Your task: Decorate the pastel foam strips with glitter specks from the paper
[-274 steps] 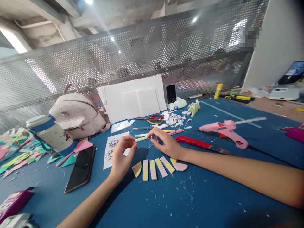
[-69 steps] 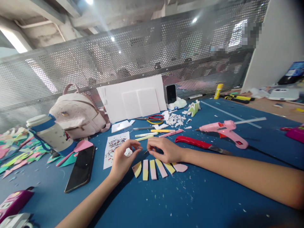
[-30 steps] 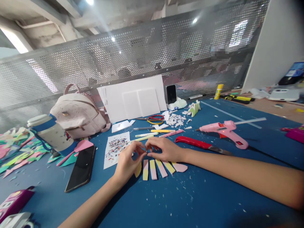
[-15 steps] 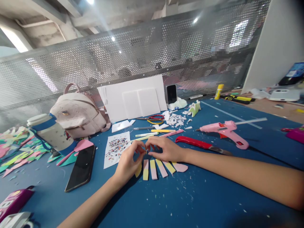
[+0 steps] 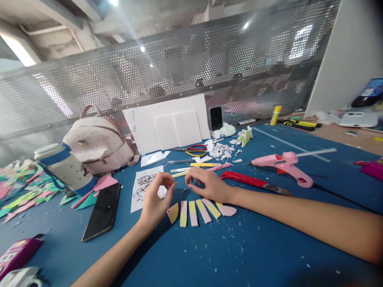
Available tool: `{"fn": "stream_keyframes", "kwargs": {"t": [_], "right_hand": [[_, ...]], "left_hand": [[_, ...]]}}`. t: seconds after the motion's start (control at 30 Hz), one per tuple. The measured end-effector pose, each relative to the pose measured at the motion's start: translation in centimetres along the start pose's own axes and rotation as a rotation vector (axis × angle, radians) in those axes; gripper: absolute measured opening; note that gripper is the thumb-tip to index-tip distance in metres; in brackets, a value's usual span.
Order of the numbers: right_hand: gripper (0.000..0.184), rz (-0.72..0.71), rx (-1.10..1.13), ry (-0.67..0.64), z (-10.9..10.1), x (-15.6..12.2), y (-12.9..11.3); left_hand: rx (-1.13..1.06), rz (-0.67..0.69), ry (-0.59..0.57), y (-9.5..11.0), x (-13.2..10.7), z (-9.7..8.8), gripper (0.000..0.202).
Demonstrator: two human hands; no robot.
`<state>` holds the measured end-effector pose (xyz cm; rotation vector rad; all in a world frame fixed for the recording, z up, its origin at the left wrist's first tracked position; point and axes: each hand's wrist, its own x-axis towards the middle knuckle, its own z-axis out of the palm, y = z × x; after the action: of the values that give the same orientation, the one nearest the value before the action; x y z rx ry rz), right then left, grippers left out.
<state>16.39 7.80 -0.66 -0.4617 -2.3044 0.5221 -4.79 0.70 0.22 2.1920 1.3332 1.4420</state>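
Observation:
My left hand (image 5: 157, 194) hovers over the right edge of a speckled paper sheet (image 5: 138, 187), fingers curved and thumb slightly apart. White shows through the gap in its grip; nothing held can be made out. To its right, my right hand (image 5: 209, 184) is bent at the wrist, fingers curled and thumb apart, with nothing visible in it. A tiny scrap (image 5: 184, 190) lies on the blue table between them. Just below the hands, several pink-and-yellow foam strips (image 5: 193, 213) fan out, with a rounded yellow piece (image 5: 172, 213) at the left end and a rounded pink piece (image 5: 229, 210) at the right.
Right of my hands lie a red-handled knife (image 5: 243, 179) and a pink glue gun (image 5: 284, 163). Pens (image 5: 206, 164), scissors (image 5: 196, 150) and white scraps (image 5: 221, 150) are behind. A phone (image 5: 103, 211), tumbler (image 5: 66, 167) and backpack (image 5: 98, 139) stand left.
My hands were pinched together over the strips; now they are apart. The left hand has moved left, uncovering the rounded yellow piece, and the right hand's fingers have loosened.

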Motion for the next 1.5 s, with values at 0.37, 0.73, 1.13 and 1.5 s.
{"fn": "stream_keyframes", "kwargs": {"t": [0.37, 0.73, 1.13, 1.5], "right_hand": [[0.032, 0.022, 0.031, 0.030, -0.4, 0.0, -0.3], [0.018, -0.136, -0.002, -0.043, -0.1, 0.2, -0.1], [0.005, -0.072, 0.041, 0.017, -0.1, 0.1, 0.0], [0.009, 0.195, 0.206, 0.232, 0.2, 0.4, 1.3]], "left_hand": [[0.383, 0.195, -0.119, -2.4, 0.7, -2.2, 0.030], [-0.144, -0.128, -0.219, -0.1, 0.2, 0.3, 0.029], [-0.137, -0.083, -0.131, 0.5, -0.1, 0.6, 0.023], [-0.203, -0.176, 0.320, -1.6, 1.1, -1.8, 0.018]]}}
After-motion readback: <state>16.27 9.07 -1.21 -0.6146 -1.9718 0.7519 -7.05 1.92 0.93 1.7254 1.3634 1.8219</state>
